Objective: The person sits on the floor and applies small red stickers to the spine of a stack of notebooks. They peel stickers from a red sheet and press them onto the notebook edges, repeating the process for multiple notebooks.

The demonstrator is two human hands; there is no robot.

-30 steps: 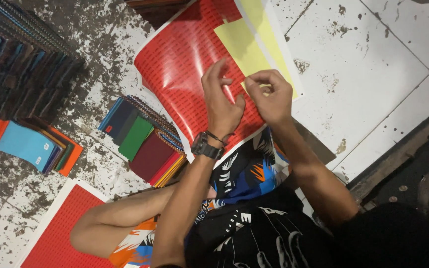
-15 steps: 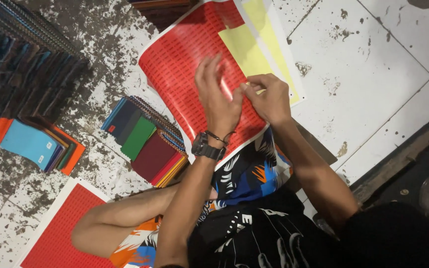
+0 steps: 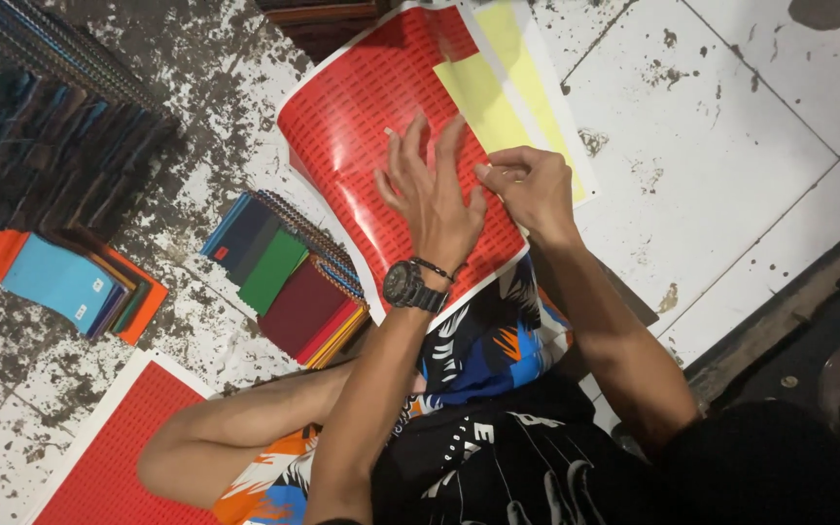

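Head view, two hands (image 3: 478, 199) on one red sheet (image 3: 371, 107), two notebook stacks (image 3: 289, 282)

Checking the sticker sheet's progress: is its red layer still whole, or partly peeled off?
Partly peeled: the red sheet shows bare yellow backing along one side, where the right hand pinches the red edge.

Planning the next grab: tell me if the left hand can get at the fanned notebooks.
Probably yes: the left hand lies flat on the red sheet, and the notebooks sit just beside it with nothing between.
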